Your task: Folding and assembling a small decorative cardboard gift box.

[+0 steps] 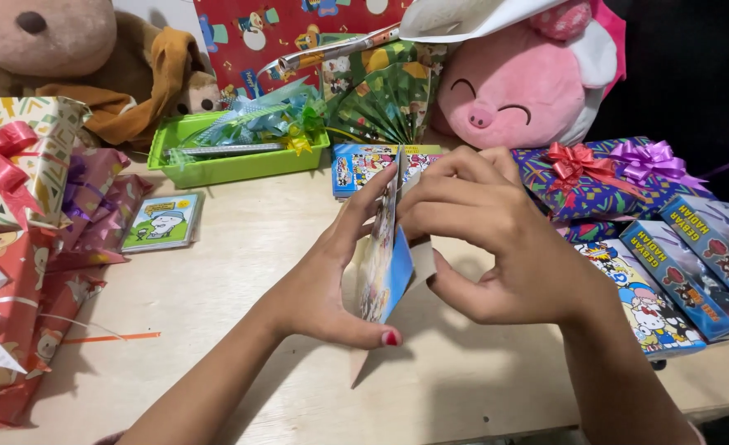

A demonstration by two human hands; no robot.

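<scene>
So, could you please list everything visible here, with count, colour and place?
small flat box in blue cartoon paper: one, blue, centre, between both hands
pink plush pig: one, pink, top right
brown plush dog: one, brown, top left
green plastic tray with ribbons: one, green, top centre
wrapped gifts with red and purple bows: two bows, right
flat printed boxes: several, blue, far right
small green card: one, left of centre
wrapped gifts at left: several, red and cream
wooden table: one, pale
left hand: holds box
right hand: fingers on box top

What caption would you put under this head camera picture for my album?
Left hand and right hand hold a small picture box upright over a wooden table crowded with wrapped gifts.
</scene>
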